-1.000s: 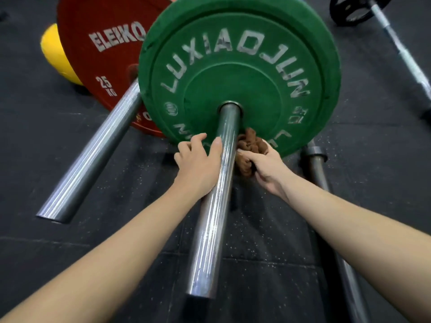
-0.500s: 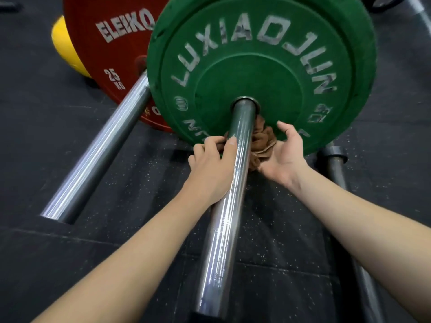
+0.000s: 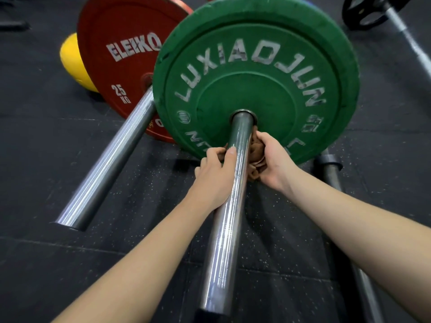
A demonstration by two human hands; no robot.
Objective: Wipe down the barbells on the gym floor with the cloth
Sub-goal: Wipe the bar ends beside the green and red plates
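Two bare hands work at the end of a loaded barbell on a dark, speckled gym floor (image 3: 46,252). At far left a yellow plate (image 3: 70,64) sits behind a red plate (image 3: 116,66) marked ELEIKO 25 KG, whose steel bar (image 3: 105,169) runs toward the camera. Next to it a green plate (image 3: 256,78) lettered LUXIAOJUN overlaps the red one, and a second bar (image 3: 226,224) comes out of its hub toward the viewer. The left hand (image 3: 214,176) wraps this second bar from the left just below the plate, with the thumb along the top and the fingers curled underneath. A scrap of the brown cloth (image 3: 255,157) shows at its fingertips. Most of the cloth is bunched against the bar's right side, close under the hub. The right hand (image 3: 272,162) clenches that bunch, fingers closed round it. Further right a darker bar (image 3: 331,169) lies on the floor, its collar near the green plate's lower edge. At top right a black plate (image 3: 363,12) and a pale bar (image 3: 410,40) lie well apart from the rest.
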